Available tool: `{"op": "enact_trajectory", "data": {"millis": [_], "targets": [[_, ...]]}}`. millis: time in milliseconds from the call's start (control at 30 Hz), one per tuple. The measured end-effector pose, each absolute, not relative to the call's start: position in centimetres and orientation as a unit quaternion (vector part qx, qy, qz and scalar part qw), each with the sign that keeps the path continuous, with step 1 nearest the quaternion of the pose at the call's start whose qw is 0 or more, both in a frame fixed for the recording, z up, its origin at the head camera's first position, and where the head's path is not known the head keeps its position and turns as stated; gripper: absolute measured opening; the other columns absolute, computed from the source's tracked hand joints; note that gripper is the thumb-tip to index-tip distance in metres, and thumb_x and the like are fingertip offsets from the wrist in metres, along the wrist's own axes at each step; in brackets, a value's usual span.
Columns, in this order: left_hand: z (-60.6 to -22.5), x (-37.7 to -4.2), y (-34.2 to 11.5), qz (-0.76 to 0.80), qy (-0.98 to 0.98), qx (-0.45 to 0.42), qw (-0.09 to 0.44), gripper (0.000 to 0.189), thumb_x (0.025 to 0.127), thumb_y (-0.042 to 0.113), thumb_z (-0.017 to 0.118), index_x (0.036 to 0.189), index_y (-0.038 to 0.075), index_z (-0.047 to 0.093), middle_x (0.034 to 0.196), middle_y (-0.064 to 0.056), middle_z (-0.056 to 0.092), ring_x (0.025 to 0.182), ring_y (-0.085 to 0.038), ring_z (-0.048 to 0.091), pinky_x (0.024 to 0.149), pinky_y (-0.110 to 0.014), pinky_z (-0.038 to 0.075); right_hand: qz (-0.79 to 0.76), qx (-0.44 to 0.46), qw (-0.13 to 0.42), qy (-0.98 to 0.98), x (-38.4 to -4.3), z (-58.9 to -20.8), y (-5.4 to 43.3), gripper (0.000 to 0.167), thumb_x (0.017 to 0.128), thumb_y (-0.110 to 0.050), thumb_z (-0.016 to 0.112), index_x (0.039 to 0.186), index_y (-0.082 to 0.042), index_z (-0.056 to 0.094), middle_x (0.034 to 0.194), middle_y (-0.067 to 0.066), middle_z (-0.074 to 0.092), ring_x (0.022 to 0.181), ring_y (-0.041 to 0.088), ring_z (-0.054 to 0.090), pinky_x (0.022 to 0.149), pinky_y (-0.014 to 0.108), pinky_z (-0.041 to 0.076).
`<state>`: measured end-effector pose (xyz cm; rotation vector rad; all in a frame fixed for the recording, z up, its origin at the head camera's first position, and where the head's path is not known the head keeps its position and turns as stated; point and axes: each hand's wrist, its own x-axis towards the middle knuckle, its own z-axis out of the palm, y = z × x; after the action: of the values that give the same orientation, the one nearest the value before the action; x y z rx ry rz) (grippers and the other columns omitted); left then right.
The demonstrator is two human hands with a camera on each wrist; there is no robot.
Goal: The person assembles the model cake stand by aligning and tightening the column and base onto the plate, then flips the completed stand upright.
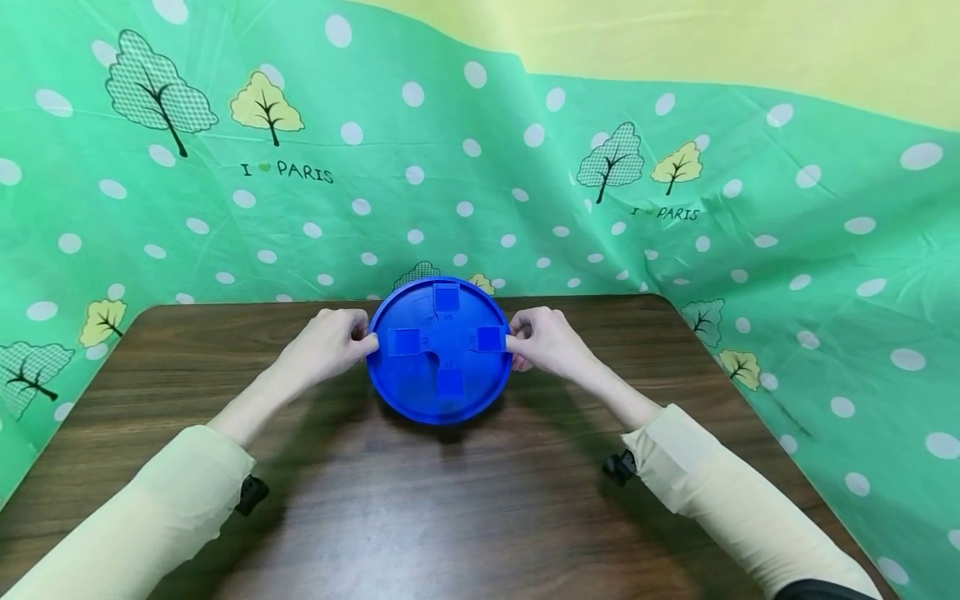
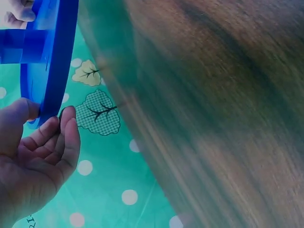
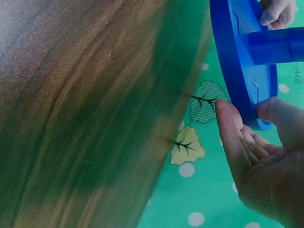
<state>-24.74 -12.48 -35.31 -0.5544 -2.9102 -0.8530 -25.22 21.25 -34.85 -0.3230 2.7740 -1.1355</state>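
Observation:
A round blue plastic disc with a raised rim is held up over the dark table, its face turned toward me. Several square blocks with small numbers beside them are set in a cross on this face; from the side, in the left wrist view, a blue block juts out from it. My left hand pinches the disc's left edge, thumb on the face and fingers behind the rim. On the opposite edge my right hand pinches in the same way, its thumb against the face in the right wrist view.
The brown wood-grain table spreads beneath both arms. Behind and beside it hangs a green cloth with white dots and printed trees. A small black device sits at each sleeve cuff.

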Motion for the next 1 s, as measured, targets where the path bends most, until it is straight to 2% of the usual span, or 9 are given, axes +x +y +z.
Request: {"op": "enact_trajectory", "data": {"millis": [100, 333, 467, 633, 800, 933, 1000], "targets": [[-35.0, -24.8, -12.5, -0.285, -0.941, -0.176, 0.039, 0.023, 0.092, 0.018, 0.059, 0.07, 0.012, 0.055, 0.062, 0.0, 0.055, 0.06, -0.016, 0.052, 0.056, -0.029, 0.038, -0.375, -0.112, 0.046, 0.919, -25.2, -34.6, 21.4, 0.027, 0.093, -0.032, 0.075, 0.089, -0.006, 0.071, 0.071, 0.007, 0.076, 0.068, 0.032, 0.078, 0.065, 0.044, 0.064], [-34.6, -25.1, -12.5, -0.304, -0.933, -0.182, 0.068, 0.018, 0.093, 0.016, 0.063, 0.077, 0.011, 0.056, 0.071, -0.002, 0.059, 0.065, -0.018, 0.053, 0.061, -0.03, 0.042, -0.383, -0.121, 0.006, 0.916, -25.3, -34.0, 21.8, 0.014, 0.095, -0.021, 0.071, 0.095, -0.007, 0.071, 0.077, 0.007, 0.078, 0.066, 0.026, 0.078, 0.061, 0.033, 0.063], [-34.2, -25.1, -12.5, -0.318, -0.928, -0.181, 0.074, 0.014, 0.093, 0.016, 0.066, 0.085, 0.01, 0.057, 0.078, -0.004, 0.066, 0.069, -0.018, 0.06, 0.064, -0.03, 0.045, -0.398, -0.122, -0.001, 0.909, -25.2, -34.0, 21.9, 0.015, 0.095, -0.02, 0.072, 0.099, -0.005, 0.071, 0.081, 0.011, 0.078, 0.064, 0.022, 0.077, 0.064, 0.036, 0.064], [-34.0, -25.1, -12.5, -0.337, -0.923, -0.171, 0.067, 0.013, 0.095, 0.018, 0.067, 0.098, 0.008, 0.059, 0.087, -0.01, 0.076, 0.078, -0.021, 0.072, 0.07, -0.032, 0.051, -0.418, -0.125, -0.012, 0.9, -25.3, -34.1, 22.0, 0.016, 0.096, -0.017, 0.073, 0.101, -0.002, 0.07, 0.086, 0.015, 0.078, 0.067, 0.029, 0.078, 0.069, 0.047, 0.064], [-33.9, -25.1, -12.4, -0.336, -0.924, -0.174, 0.065, 0.021, 0.097, 0.019, 0.067, 0.112, 0.005, 0.064, 0.092, -0.011, 0.078, 0.081, -0.022, 0.074, 0.076, -0.036, 0.054, -0.427, -0.126, -0.016, 0.896, -25.3, -34.0, 22.1, 0.016, 0.095, -0.016, 0.073, 0.102, -0.002, 0.069, 0.09, 0.017, 0.078, 0.067, 0.028, 0.078, 0.066, 0.041, 0.064], [-33.8, -25.1, -12.5, -0.321, -0.926, -0.187, 0.067, 0.023, 0.098, 0.018, 0.066, 0.115, 0.003, 0.07, 0.092, -0.01, 0.078, 0.077, -0.019, 0.073, 0.073, -0.034, 0.053, -0.43, -0.131, -0.021, 0.893, -25.3, -34.1, 22.3, 0.016, 0.095, -0.015, 0.074, 0.103, -0.003, 0.068, 0.091, 0.018, 0.077, 0.07, 0.03, 0.078, 0.064, 0.035, 0.064], [-33.8, -25.0, -12.5, -0.323, -0.924, -0.192, 0.062, 0.021, 0.098, 0.018, 0.066, 0.113, 0.004, 0.071, 0.09, -0.01, 0.078, 0.074, -0.018, 0.073, 0.068, -0.033, 0.052, -0.429, -0.138, -0.03, 0.892, -25.3, -34.3, 22.3, 0.015, 0.094, -0.014, 0.075, 0.102, -0.003, 0.068, 0.09, 0.017, 0.076, 0.07, 0.029, 0.078, 0.064, 0.035, 0.064]]}}
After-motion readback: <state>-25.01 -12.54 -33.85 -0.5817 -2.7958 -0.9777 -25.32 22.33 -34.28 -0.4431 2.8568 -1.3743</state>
